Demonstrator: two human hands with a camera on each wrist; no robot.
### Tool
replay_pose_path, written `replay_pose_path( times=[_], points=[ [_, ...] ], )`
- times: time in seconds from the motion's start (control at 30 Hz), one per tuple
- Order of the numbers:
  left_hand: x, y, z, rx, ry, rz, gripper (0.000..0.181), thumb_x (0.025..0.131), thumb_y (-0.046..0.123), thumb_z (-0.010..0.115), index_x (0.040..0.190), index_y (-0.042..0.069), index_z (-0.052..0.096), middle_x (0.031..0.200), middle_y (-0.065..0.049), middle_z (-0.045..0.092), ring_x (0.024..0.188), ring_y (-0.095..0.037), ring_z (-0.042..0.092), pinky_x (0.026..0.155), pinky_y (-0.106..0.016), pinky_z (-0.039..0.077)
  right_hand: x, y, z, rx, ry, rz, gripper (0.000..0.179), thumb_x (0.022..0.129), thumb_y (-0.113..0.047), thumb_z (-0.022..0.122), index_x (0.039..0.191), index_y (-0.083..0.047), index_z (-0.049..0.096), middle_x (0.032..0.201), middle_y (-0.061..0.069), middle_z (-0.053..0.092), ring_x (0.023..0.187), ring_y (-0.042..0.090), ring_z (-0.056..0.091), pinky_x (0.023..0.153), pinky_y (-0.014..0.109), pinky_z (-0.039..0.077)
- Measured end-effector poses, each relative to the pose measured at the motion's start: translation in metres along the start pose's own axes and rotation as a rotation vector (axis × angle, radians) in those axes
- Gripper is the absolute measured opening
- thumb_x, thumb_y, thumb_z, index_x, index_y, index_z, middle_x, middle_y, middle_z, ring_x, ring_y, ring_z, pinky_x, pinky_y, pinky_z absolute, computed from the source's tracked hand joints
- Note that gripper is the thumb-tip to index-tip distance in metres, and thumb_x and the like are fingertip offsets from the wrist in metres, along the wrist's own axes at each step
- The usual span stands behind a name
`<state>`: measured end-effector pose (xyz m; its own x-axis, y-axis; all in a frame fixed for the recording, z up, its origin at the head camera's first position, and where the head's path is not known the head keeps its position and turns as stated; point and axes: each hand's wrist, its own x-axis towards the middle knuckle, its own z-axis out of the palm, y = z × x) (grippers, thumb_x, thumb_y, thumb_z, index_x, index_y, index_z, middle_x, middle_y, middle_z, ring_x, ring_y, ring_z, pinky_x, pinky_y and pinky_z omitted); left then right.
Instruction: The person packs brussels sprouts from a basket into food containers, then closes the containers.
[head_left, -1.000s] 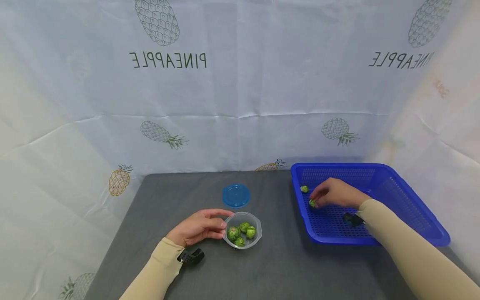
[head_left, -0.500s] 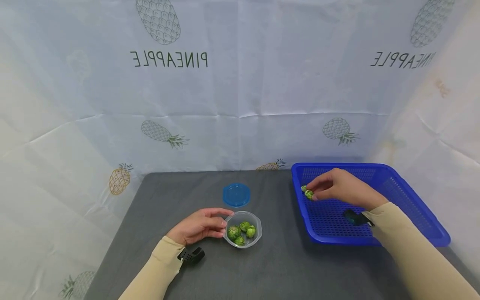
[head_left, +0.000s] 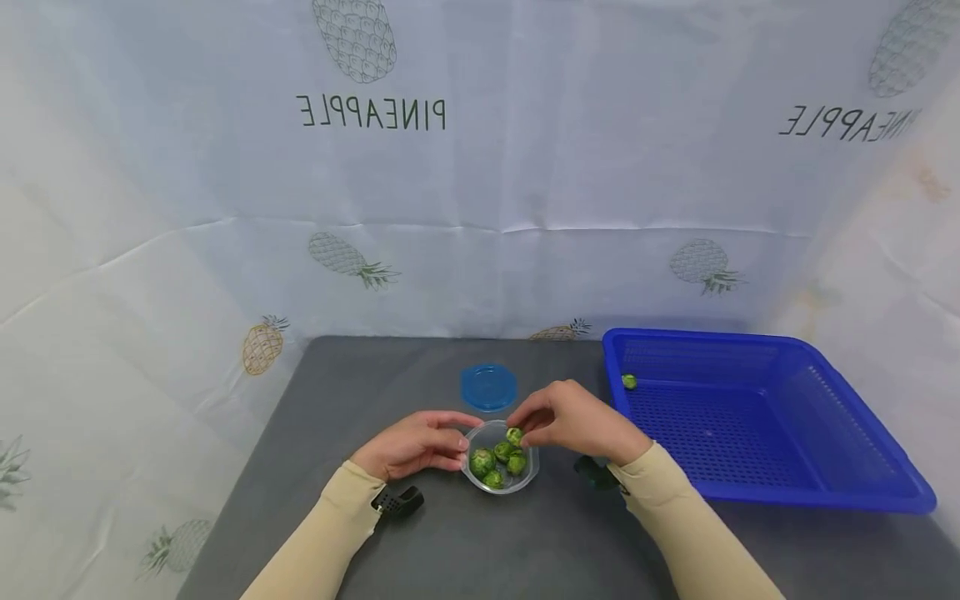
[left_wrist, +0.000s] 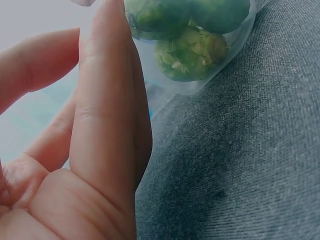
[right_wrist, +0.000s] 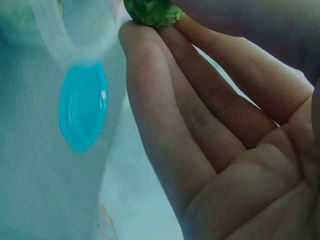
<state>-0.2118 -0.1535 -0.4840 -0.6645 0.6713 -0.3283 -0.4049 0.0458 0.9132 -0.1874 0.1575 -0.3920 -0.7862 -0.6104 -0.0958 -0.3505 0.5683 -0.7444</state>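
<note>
A small clear plastic container [head_left: 501, 488] sits on the grey table, holding several Brussels sprouts [head_left: 482, 462]. My left hand [head_left: 420, 446] grips its left side, with fingers and thumb at the rim. In the left wrist view, sprouts [left_wrist: 190, 54] show through the container wall beyond the thumb. Over the container's back right part, my right hand [head_left: 577, 417] pinches one more Brussels sprout [head_left: 514, 436] between thumb and fingertips. That same sprout [right_wrist: 152, 12] appears at the top of the right wrist view, partly cut off.
A round blue lid [head_left: 489, 387] lies just behind the container. On the right stands a blue perforated basket [head_left: 817, 503], with a single sprout [head_left: 629, 382] in its back left corner. A white pineapple-print curtain [head_left: 480, 167] hangs behind the table [head_left: 450, 550].
My right hand has picked a sprout from the basket and carried it left to the container. One sprout stays in the basket. The left hand keeps its hold, while the head view shifts slightly.
</note>
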Motion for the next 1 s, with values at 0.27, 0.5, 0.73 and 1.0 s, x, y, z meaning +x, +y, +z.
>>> replay_pose_path(
  times=[0.27,0.5,0.73,1.0],
  points=[
    [0.004,0.003,0.002,-0.026,-0.024,-0.014,0.057,0.106,0.006,0.064,0.161,0.0,0.047,0.104,-0.004,0.07,0.087,-0.01,0.074,0.087,-0.028,0.067,-0.005,0.001,0.03,0.033,-0.019,-0.028,0.023,0.095,-0.006,0.081,0.117,-0.013,0.084,0.111,-0.001,0.081,0.091,0.005,0.076,0.08,0.022,0.064],
    [0.003,0.002,0.0,-0.032,-0.012,-0.018,0.057,0.106,0.008,0.066,0.16,0.002,0.05,0.102,-0.004,0.071,0.086,-0.011,0.074,0.087,-0.028,0.067,-0.004,-0.001,0.036,0.013,-0.019,-0.031,0.023,0.093,-0.002,0.082,0.113,-0.012,0.085,0.107,-0.001,0.081,0.088,0.003,0.074,0.077,0.021,0.063],
    [0.0,-0.001,-0.001,-0.049,-0.016,-0.012,0.057,0.106,0.007,0.065,0.16,0.002,0.049,0.104,-0.003,0.071,0.087,-0.01,0.074,0.087,-0.028,0.067,-0.001,0.0,0.04,0.01,-0.039,-0.02,0.023,0.092,-0.001,0.082,0.112,-0.013,0.085,0.104,-0.002,0.081,0.086,0.002,0.074,0.076,0.021,0.062],
    [0.0,-0.001,-0.001,-0.057,-0.015,-0.014,0.058,0.105,0.009,0.068,0.16,0.002,0.049,0.104,-0.004,0.07,0.087,-0.01,0.074,0.086,-0.027,0.067,-0.007,-0.008,0.034,-0.016,0.008,-0.019,0.021,0.099,-0.004,0.076,0.116,-0.011,0.084,0.113,0.005,0.081,0.09,0.004,0.073,0.077,0.023,0.062]
  ],
)
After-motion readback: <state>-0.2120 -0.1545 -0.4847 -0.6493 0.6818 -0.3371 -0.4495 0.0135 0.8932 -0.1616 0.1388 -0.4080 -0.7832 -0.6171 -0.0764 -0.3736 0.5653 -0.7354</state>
